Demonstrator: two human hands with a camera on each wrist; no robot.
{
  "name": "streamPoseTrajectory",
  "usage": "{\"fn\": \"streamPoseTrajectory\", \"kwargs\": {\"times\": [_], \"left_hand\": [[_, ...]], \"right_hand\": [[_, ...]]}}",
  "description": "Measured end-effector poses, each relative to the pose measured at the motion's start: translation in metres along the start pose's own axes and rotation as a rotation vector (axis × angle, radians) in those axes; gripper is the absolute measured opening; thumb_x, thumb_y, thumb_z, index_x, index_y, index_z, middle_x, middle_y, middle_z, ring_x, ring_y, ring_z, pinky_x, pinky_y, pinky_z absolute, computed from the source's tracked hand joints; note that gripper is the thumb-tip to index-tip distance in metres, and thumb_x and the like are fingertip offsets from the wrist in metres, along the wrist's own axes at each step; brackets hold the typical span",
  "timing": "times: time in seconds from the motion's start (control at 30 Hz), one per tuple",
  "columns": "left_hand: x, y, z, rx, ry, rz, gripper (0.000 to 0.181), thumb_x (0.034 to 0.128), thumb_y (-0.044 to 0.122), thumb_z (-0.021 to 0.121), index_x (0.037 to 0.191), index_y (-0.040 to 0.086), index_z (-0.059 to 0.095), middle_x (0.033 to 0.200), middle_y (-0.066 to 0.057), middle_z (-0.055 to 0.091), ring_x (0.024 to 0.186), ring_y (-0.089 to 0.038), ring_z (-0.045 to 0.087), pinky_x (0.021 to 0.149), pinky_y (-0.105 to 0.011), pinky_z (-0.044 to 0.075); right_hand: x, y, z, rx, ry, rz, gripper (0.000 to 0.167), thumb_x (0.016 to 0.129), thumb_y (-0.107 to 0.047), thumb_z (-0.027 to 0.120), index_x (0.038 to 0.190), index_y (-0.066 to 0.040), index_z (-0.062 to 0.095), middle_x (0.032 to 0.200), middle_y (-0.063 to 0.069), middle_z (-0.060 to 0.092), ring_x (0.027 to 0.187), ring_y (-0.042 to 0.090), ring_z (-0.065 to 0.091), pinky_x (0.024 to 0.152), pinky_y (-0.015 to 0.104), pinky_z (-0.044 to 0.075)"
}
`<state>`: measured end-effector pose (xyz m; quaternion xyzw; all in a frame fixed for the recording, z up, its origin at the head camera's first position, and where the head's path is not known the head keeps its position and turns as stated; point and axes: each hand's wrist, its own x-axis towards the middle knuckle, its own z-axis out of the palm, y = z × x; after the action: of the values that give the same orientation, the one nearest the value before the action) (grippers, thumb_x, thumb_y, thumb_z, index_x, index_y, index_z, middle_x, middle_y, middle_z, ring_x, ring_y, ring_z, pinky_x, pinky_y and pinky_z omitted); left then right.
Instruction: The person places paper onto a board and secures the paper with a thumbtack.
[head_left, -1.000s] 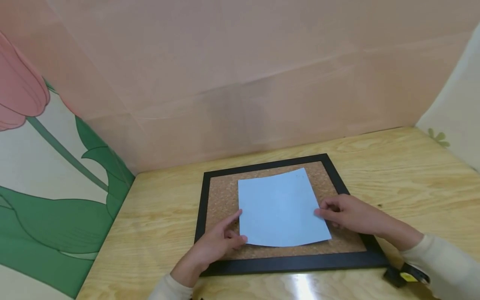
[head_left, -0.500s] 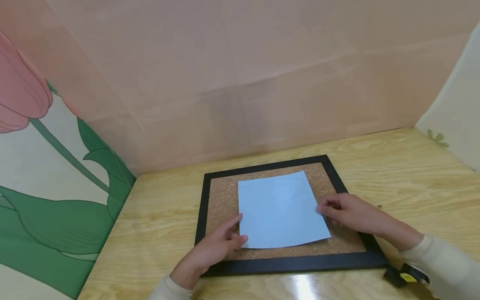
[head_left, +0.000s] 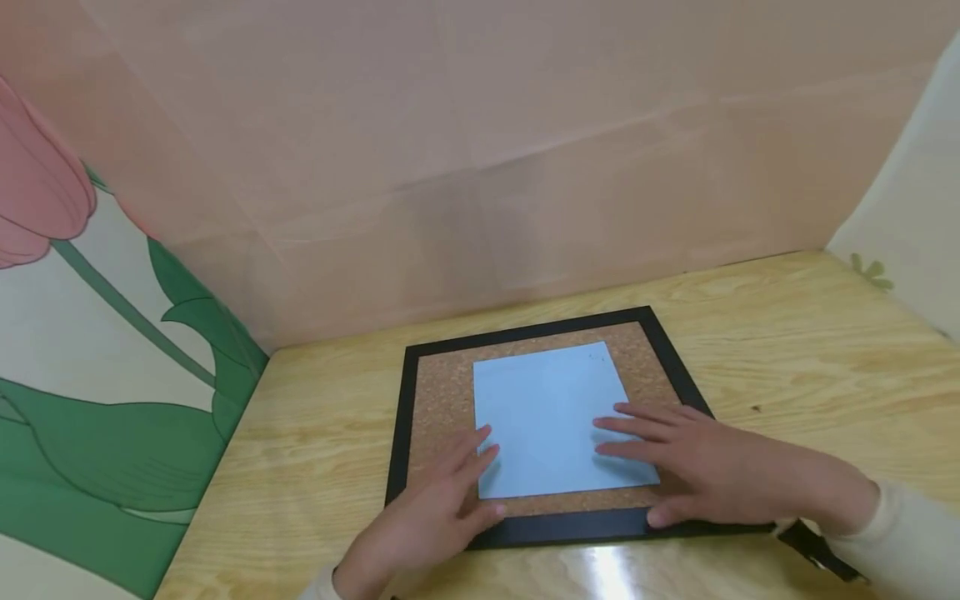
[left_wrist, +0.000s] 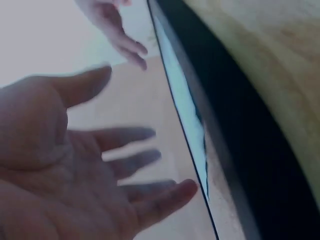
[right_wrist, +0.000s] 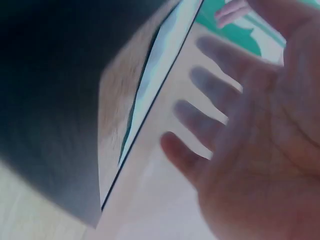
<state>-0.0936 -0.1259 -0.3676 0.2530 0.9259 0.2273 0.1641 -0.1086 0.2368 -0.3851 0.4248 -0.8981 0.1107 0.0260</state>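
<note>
A light blue sheet of paper (head_left: 551,400) lies on a cork board (head_left: 442,392) with a black frame (head_left: 570,527). Over the lower left corner of the sheet, my left hand (head_left: 431,508) hovers with its fingers spread. My right hand (head_left: 712,462) is above the sheet's right side, fingers straight and apart, thumb over the front of the frame. In the left wrist view, a gap shows between the left palm (left_wrist: 75,170) and the board. The right wrist view likewise has the right palm (right_wrist: 260,140) raised off the paper, holding nothing.
The board rests on a wooden table (head_left: 315,433). A pinkish cloth wall (head_left: 450,167) stands behind it, and a tulip-patterned panel (head_left: 112,333) is at the left. Beside the right wrist lies a black object (head_left: 817,550), partly hidden by the sleeve.
Both hands have let go of the paper's side edges and risen with fingers spread. The right hand has moved left over the sheet. The paper now lies flatter on the cork.
</note>
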Motion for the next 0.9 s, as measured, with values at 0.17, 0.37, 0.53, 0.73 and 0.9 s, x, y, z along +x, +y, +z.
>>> {"fn": "streamPoseTrajectory", "kwargs": {"times": [0.17, 0.37, 0.53, 0.73, 0.9], "left_hand": [[-0.001, -0.003, 0.005, 0.146, -0.147, 0.032, 0.063, 0.0998, 0.06, 0.044, 0.156, 0.033, 0.032, 0.165, 0.018, 0.017, 0.157, -0.021, 0.013, 0.117, -0.06, 0.028], [0.001, -0.008, 0.003, 0.211, -0.163, 0.067, 0.055, 0.1036, 0.053, 0.041, 0.154, 0.032, 0.036, 0.163, 0.015, 0.026, 0.155, -0.02, 0.021, 0.117, -0.054, 0.032], [0.001, -0.012, -0.001, 0.219, -0.15, 0.064, 0.053, 0.1046, 0.051, 0.041, 0.153, 0.031, 0.038, 0.163, 0.014, 0.026, 0.154, -0.022, 0.023, 0.119, -0.053, 0.03], [0.002, -0.024, -0.003, 0.219, -0.124, 0.053, 0.051, 0.1044, 0.045, 0.046, 0.153, 0.031, 0.04, 0.164, 0.01, 0.027, 0.154, -0.028, 0.023, 0.117, -0.06, 0.029], [0.002, -0.03, -0.003, 0.243, -0.095, 0.126, 0.049, 0.1042, 0.04, 0.049, 0.152, 0.033, 0.04, 0.165, 0.005, 0.028, 0.154, -0.034, 0.021, 0.113, -0.069, 0.026]], "right_hand": [[-0.006, -0.001, 0.008, 0.034, -0.101, -0.062, 0.076, 0.091, -0.066, 0.053, 0.156, -0.032, 0.033, 0.159, -0.004, 0.041, 0.143, 0.026, 0.042, 0.107, 0.003, -0.021], [-0.006, 0.004, 0.012, -0.051, -0.055, -0.092, 0.054, 0.1, -0.052, 0.051, 0.15, -0.035, 0.043, 0.154, -0.009, 0.046, 0.136, 0.023, 0.051, 0.113, 0.017, 0.006], [-0.008, 0.008, 0.008, -0.055, -0.077, -0.046, 0.048, 0.102, -0.051, 0.048, 0.148, -0.034, 0.048, 0.151, -0.009, 0.05, 0.135, 0.022, 0.054, 0.105, 0.035, 0.035], [-0.008, 0.01, 0.004, -0.026, -0.111, 0.001, 0.044, 0.103, -0.051, 0.046, 0.144, -0.034, 0.053, 0.148, -0.011, 0.053, 0.134, 0.022, 0.055, 0.1, 0.049, 0.044], [-0.009, 0.011, 0.0, -0.013, -0.125, 0.013, 0.044, 0.103, -0.051, 0.046, 0.142, -0.033, 0.056, 0.146, -0.011, 0.056, 0.133, 0.022, 0.056, 0.099, 0.051, 0.045]]}}
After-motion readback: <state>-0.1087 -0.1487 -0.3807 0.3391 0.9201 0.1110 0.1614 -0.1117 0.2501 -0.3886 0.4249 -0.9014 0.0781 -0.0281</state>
